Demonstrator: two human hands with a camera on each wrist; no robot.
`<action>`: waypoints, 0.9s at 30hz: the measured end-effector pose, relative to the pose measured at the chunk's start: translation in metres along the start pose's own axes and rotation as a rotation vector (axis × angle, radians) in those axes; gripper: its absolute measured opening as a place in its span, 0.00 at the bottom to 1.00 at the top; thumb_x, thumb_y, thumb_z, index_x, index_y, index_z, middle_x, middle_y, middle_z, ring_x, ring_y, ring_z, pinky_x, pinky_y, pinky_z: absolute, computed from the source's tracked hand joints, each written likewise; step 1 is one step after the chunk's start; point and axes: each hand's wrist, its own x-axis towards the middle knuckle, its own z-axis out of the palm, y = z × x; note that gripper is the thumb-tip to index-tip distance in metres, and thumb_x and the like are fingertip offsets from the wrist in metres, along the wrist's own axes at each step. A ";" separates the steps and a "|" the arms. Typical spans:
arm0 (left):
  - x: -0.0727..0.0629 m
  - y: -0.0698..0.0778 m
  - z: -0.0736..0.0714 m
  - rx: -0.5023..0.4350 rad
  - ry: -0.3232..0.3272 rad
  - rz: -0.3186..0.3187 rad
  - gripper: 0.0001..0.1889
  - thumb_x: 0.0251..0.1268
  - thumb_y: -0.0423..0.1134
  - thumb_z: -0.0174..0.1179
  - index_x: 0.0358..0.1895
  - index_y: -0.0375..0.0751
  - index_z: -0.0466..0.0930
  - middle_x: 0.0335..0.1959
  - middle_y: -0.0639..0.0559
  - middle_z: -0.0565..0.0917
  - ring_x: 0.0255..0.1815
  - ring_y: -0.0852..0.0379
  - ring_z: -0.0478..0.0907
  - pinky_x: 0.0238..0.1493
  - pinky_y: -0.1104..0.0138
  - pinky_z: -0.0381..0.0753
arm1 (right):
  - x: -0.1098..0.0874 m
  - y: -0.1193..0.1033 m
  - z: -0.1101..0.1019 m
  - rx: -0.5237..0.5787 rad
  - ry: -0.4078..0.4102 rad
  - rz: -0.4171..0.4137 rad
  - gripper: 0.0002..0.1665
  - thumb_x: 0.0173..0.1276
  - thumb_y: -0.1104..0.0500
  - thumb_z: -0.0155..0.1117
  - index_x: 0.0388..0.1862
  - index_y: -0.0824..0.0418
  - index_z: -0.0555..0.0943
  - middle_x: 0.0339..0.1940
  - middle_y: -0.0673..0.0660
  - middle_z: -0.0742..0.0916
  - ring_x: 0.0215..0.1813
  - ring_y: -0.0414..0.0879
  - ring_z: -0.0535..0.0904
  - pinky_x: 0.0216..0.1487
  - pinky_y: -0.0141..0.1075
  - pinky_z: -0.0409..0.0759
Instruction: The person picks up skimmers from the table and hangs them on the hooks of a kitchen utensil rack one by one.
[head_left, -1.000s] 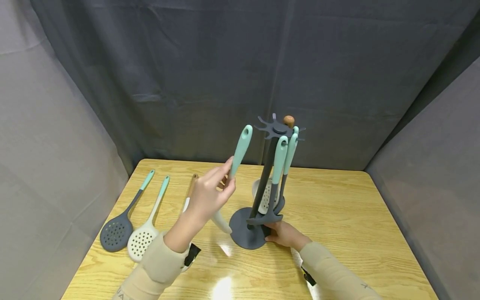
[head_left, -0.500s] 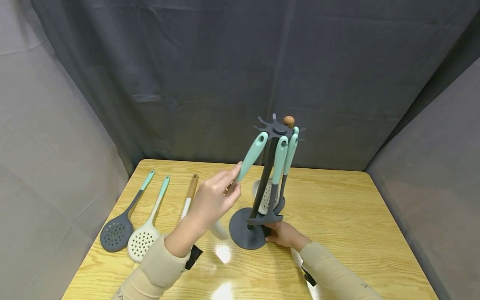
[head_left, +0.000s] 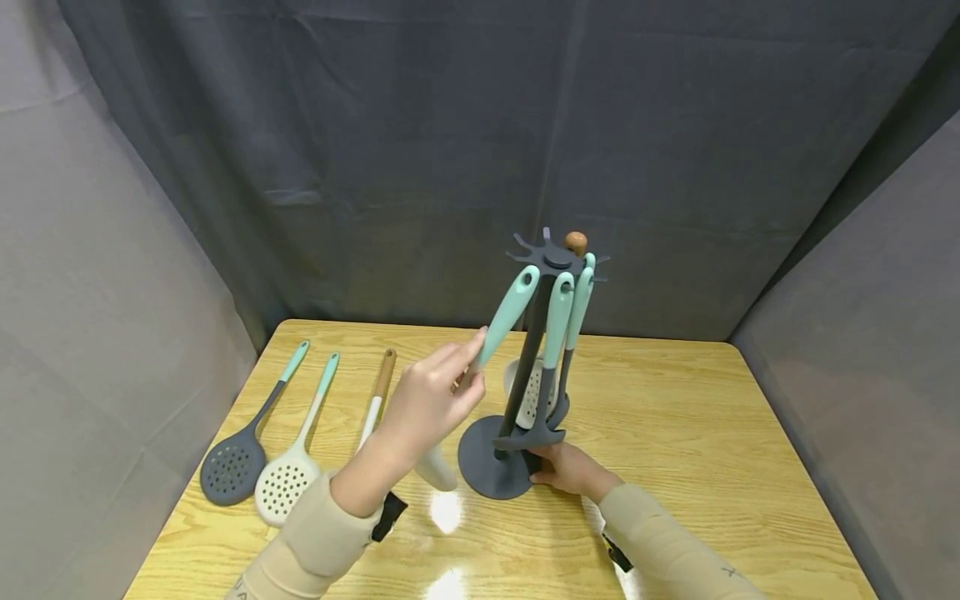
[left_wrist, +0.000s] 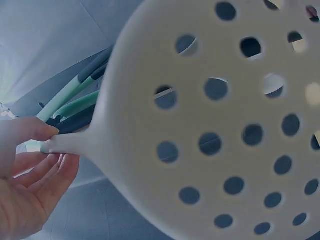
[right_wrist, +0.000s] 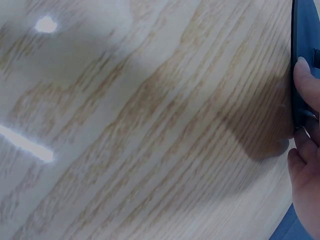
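Note:
My left hand (head_left: 427, 396) pinches a white skimmer with a mint handle (head_left: 510, 308), tilted, its handle's holed end right at the hooks of a dark utensil stand (head_left: 557, 260). Up close in the left wrist view is the skimmer's perforated head (left_wrist: 195, 120), with thumb and fingers around its neck. My right hand (head_left: 573, 473) grips the edge of the stand's round base (head_left: 487, 462), thumb on top in the right wrist view. On the stand hang mint-handled dark utensils (head_left: 558, 325), a white perforated one (head_left: 529, 396) behind, and one with a wooden handle end (head_left: 576, 242).
On the left of the wooden table (head_left: 675, 417) lie a dark skimmer (head_left: 234, 467), a white skimmer (head_left: 285, 483) with a mint handle and a wooden-handled utensil (head_left: 384, 375), partly hidden by my left arm. A dark curtain (head_left: 420, 167) stands behind.
My left hand has moved slightly right and down, bringing the skimmer's handle end to the stand's hooks and tilting it further right. My right hand has stayed on the base.

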 end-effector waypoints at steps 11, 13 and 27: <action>-0.001 -0.005 0.015 -0.047 -0.020 -0.017 0.23 0.49 0.25 0.59 0.53 0.30 0.76 0.28 0.48 0.80 0.20 0.61 0.75 0.18 0.81 0.71 | 0.000 -0.001 -0.001 0.002 0.012 -0.011 0.32 0.57 0.60 0.66 0.62 0.60 0.71 0.59 0.62 0.76 0.58 0.57 0.73 0.55 0.50 0.72; -0.002 -0.005 0.018 -0.064 -0.018 -0.021 0.23 0.49 0.25 0.59 0.54 0.30 0.76 0.29 0.47 0.80 0.20 0.61 0.76 0.19 0.81 0.71 | 0.000 -0.001 -0.001 0.002 0.011 -0.007 0.32 0.57 0.60 0.66 0.61 0.60 0.71 0.59 0.61 0.76 0.57 0.57 0.73 0.55 0.50 0.72; -0.005 -0.009 0.040 -0.116 0.055 -0.012 0.23 0.50 0.26 0.60 0.54 0.29 0.75 0.29 0.46 0.81 0.22 0.59 0.77 0.21 0.77 0.76 | 0.001 0.001 0.001 -0.015 0.009 -0.018 0.31 0.57 0.59 0.66 0.61 0.59 0.72 0.57 0.59 0.78 0.56 0.55 0.74 0.54 0.49 0.74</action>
